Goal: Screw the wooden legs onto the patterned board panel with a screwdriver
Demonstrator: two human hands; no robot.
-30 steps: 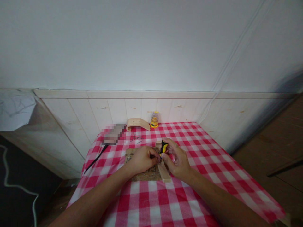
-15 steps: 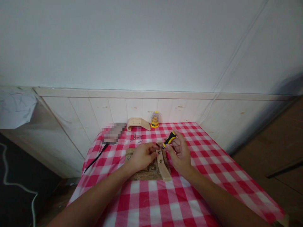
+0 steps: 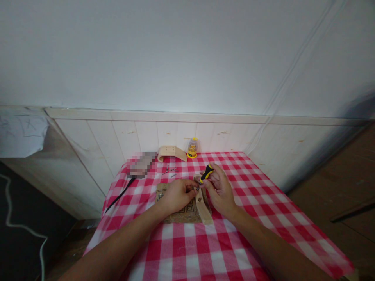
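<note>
My right hand [image 3: 222, 191] grips a black and yellow screwdriver [image 3: 206, 173], tilted with its tip pointing down and left. That tip meets the upper part of a pale curved wooden piece [image 3: 204, 214], where dark round holes or fittings show. Across from it, my left hand [image 3: 177, 197] has thumb and finger pinched at the wood beside the screwdriver tip; whatever is between them is too small to make out. Under the wood and the left hand lies a brown mat or bag [image 3: 183, 216] with a dark square pattern.
A bent wooden piece with small holes [image 3: 172, 151] stands at the table's back edge, beside a yellow-based bit case [image 3: 192, 148]. Several loose screws [image 3: 170, 170] lie nearer. A blurred-out object [image 3: 143, 166] with a black strap is at left. A red-and-white checked cloth [image 3: 187, 249] covers the table.
The screwdriver and my right hand have shifted slightly left and down, and the handle stands a bit steeper. My left hand stays pinched at the wood.
</note>
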